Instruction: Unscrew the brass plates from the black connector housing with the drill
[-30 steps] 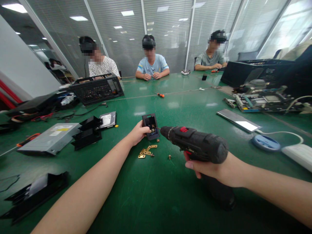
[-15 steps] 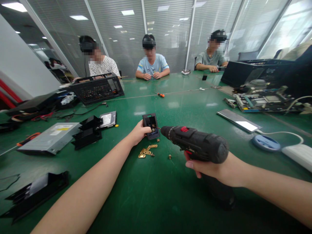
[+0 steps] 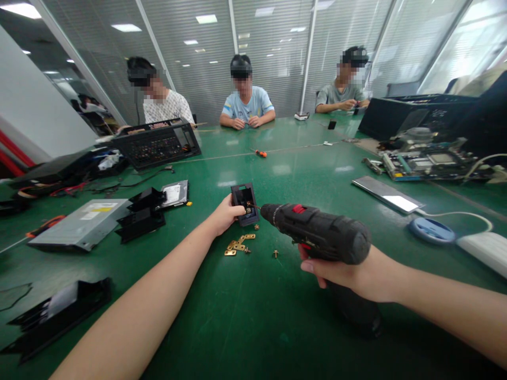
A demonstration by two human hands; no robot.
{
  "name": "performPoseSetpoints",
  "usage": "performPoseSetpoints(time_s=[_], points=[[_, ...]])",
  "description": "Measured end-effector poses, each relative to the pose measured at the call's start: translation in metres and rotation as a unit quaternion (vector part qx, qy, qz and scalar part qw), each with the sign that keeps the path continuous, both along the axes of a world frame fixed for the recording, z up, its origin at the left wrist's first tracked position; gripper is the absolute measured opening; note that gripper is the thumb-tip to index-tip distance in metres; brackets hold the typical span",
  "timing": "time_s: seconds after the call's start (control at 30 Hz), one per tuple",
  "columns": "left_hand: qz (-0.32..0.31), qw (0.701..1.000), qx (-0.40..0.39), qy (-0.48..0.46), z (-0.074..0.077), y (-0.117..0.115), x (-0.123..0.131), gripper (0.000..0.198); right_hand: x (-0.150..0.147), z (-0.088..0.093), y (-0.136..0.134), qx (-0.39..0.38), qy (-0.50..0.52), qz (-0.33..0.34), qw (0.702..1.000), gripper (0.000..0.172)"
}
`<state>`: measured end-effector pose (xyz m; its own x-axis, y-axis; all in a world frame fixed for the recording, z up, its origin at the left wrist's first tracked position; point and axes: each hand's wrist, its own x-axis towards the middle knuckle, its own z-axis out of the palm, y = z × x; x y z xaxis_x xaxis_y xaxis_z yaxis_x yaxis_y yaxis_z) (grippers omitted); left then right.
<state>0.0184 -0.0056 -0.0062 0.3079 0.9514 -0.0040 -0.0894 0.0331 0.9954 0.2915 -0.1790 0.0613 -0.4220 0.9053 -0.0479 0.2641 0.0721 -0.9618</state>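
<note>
My left hand (image 3: 225, 215) grips a small black open box (image 3: 246, 203) by its left side, thumb over the edge. Brass-coloured pieces show inside the box. My right hand (image 3: 348, 272) is wrapped round the handle of a black cordless drill (image 3: 317, 229), which points left. Its bit reaches the box's right side; whether the tip touches a screw is too small to tell. Several brass plates (image 3: 240, 244) lie on the green table (image 3: 237, 316) just below the box, with a screw (image 3: 276, 254) to their right.
At left are a silver drive (image 3: 83, 224), black brackets (image 3: 142, 221) and a hard drive (image 3: 175, 193). To the right lie a phone (image 3: 386, 194), a blue disc (image 3: 431, 231) and a circuit board (image 3: 428, 161). An orange screwdriver (image 3: 261, 153) is ahead. Three people sit opposite.
My hands, the box and the drill hold nearly the same places. Across the table at the right, a person's hands have shifted slightly.
</note>
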Motion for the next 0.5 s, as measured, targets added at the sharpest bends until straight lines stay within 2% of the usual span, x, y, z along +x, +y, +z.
performPoseSetpoints(time_s=[0.37,0.5], points=[[-0.002,1.0,0.001,0.001,0.0013,-0.0004,0.0,0.055,0.0001,0.0023,0.0,0.0,-0.021,-0.002,1.0,0.049],[-0.006,1.0,0.003,-0.004,0.0004,0.0,0.0004,0.056,-0.001,0.0029,-0.0014,-0.002,-0.016,-0.008,1.0,0.042]])
